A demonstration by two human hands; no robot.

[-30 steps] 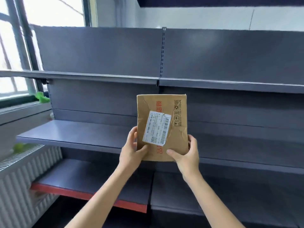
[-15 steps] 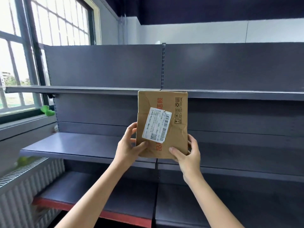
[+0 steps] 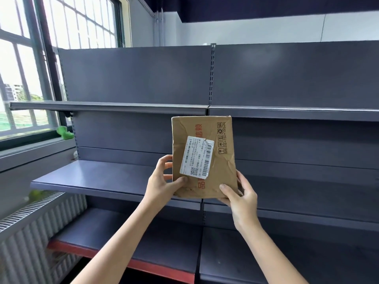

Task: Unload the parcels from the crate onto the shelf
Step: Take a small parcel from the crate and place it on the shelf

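— Head view only: left hand [image 3: 162, 181] and right hand [image 3: 239, 193] both grasp the bottom corners of the parcel [image 3: 203, 158], held upright in the air between them.

— Above the middle shelf [image 3: 98, 177] ahead of the hands?

— Yes, not resting on it. The cardboard looks creased; I'd guess such a low grip lets it tip forward or buckle.

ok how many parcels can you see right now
1. The brown parcel is held upright in front of the shelf, left hand and right hand gripping its lower corners. The crate is out of view.
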